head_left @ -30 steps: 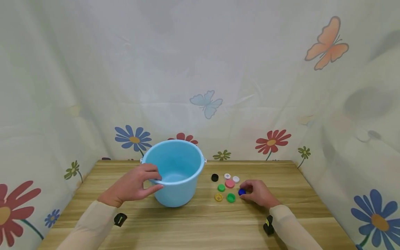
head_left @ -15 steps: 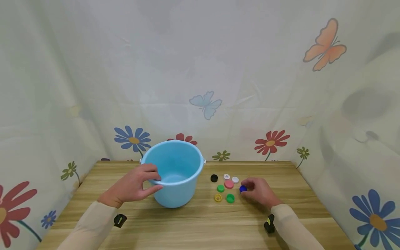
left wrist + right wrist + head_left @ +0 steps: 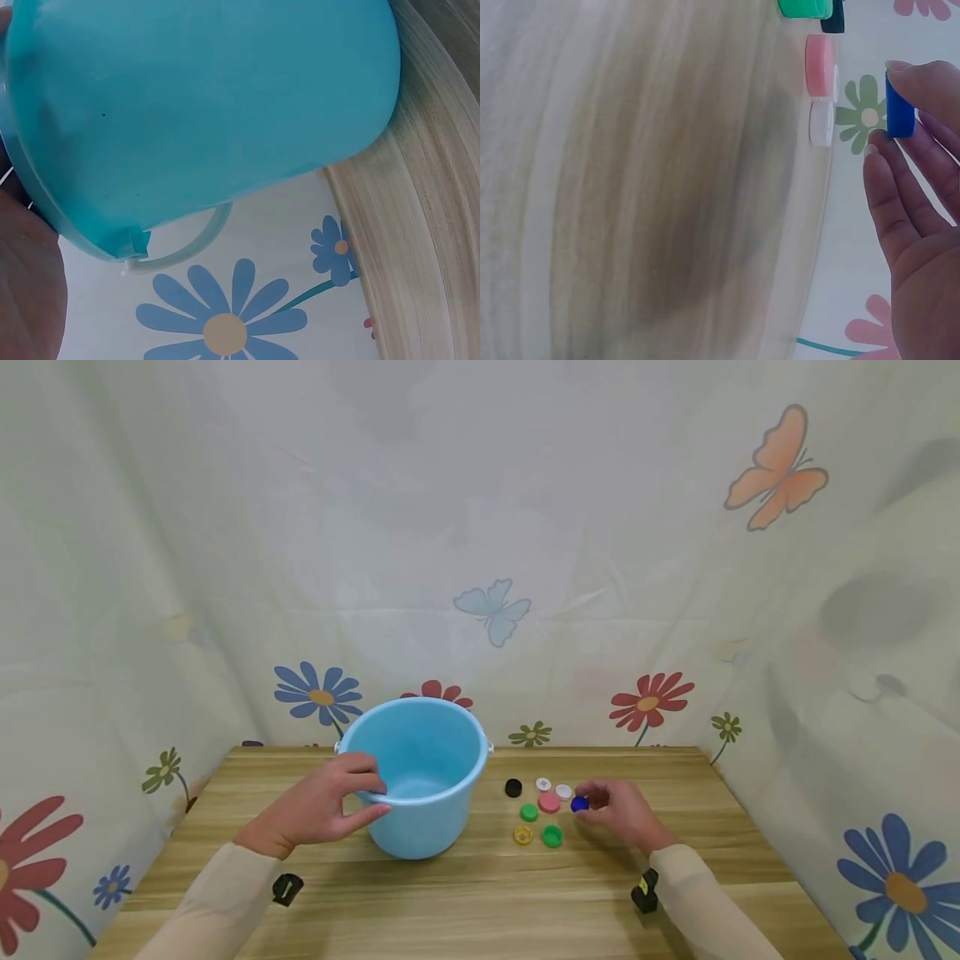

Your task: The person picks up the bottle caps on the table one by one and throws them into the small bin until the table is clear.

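A light blue bucket stands upright on the table, left of the middle. My left hand grips its near left rim, fingers over the edge inside and thumb outside; the left wrist view shows the bucket's side close up. My right hand pinches a blue bottle cap between thumb and fingers, held up off the table in the right wrist view. Left of that hand lie a pink cap, white caps, green caps, a yellow cap and a black cap.
The wooden table ends at a pale curtain printed with flowers and butterflies, which also hangs at both sides. The bucket's white handle hangs on its far side. Black straps sit at the wrists.
My right hand has lifted the blue cap from the table and moved slightly away from me with it. The left hand keeps its grip on the bucket, which stays put.
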